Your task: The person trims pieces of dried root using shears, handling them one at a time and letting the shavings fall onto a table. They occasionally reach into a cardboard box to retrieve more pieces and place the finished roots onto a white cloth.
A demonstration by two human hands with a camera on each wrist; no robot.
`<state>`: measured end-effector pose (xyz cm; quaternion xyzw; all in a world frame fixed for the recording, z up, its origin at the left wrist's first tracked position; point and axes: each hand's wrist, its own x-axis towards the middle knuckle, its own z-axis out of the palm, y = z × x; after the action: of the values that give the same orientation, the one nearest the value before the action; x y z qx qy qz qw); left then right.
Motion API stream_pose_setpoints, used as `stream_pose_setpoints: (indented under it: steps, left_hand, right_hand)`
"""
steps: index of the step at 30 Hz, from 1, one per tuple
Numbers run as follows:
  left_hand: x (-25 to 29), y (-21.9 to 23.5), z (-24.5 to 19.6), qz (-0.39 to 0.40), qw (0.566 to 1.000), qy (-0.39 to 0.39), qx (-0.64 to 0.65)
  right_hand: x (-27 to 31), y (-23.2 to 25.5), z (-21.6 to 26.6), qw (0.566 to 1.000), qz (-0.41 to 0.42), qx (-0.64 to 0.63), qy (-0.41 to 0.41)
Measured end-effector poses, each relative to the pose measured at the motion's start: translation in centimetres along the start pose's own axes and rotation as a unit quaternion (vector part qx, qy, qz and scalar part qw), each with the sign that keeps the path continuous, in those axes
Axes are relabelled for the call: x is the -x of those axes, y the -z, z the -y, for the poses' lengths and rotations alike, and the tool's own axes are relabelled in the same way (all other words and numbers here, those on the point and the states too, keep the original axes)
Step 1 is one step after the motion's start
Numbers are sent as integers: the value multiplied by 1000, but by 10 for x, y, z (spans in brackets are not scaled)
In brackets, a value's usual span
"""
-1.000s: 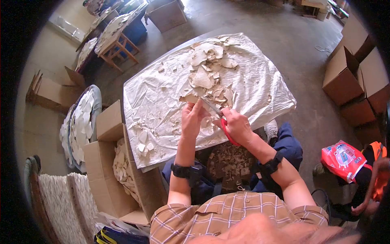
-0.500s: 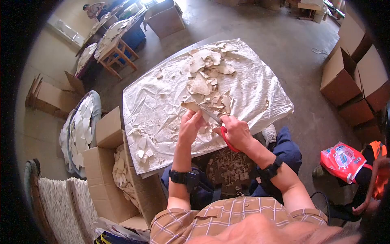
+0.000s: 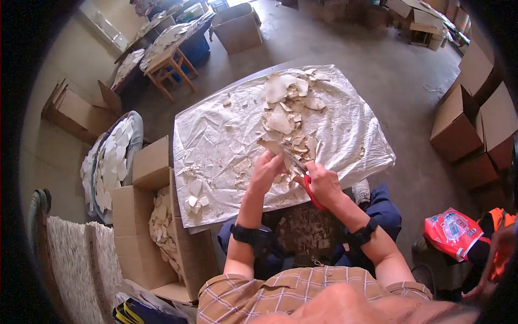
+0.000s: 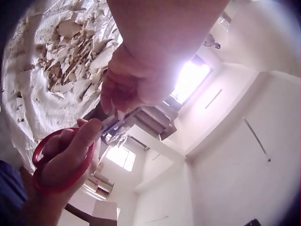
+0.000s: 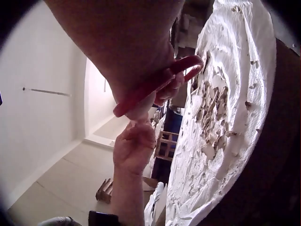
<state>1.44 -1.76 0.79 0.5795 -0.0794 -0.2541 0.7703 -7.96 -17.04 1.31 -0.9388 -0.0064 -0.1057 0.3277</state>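
My left hand (image 3: pixel 267 170) pinches a flat, off-white piece (image 3: pixel 268 145) with an uneven brownish edge above the covered table. Fingers of my right hand (image 3: pixel 325 183) go through the red handles of a pair of scissors (image 3: pixel 311 193); in the left wrist view the red loops (image 4: pixel 61 188) wrap round them. The blades point up and left, right at the piece beside my left fingertips. Just beyond lies a pile of similar pale, broken pieces (image 3: pixel 280 120). From the right wrist, the left hand (image 5: pixel 134 149) shows behind the scissors, and the piece is hidden.
A wrinkled white cloth (image 3: pixel 210 129) covers the table, with small scraps scattered about. An open carton (image 3: pixel 127 237) of pale pieces stands at the left. Below the table's near edge, a dark container (image 3: pixel 307 237) holds scraps. More cartons (image 3: pixel 456 121) stack at the right.
The head view has shifted, so the table sits lower and further right. Both hands keep their holds on the piece and the scissors, with the blades staying at the piece.
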Motion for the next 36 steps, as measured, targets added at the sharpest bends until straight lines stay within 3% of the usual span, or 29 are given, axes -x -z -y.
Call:
stream_pose_setpoints:
  steps: [10, 14, 17, 28, 31, 36]
  left_hand:
    - [4, -4, -11, 25, 1000, 7, -9]
    - [-5, 16, 2, -17, 1000, -9, -24]
    - [-2, 7, -2, 39, 997, -18, -66]
    - [1, 6, -4, 51, 997, -15, -63]
    - [0, 4, -6, 53, 998, -16, -32]
    - [0, 8, -7, 59, 991, -27, -118]
  right_hand:
    - [-1, -6, -2, 999, -33, -4, 5]
    - [-6, 1, 8, 999, -36, 7, 14]
    - [-4, 5, 6, 998, -44, 29, 27]
    - [-2, -4, 1, 1000, -15, 20, -6]
    - [-4, 0, 5, 999, -45, 19, 8]
    - [-2, 3, 5, 998, -42, 31, 27]
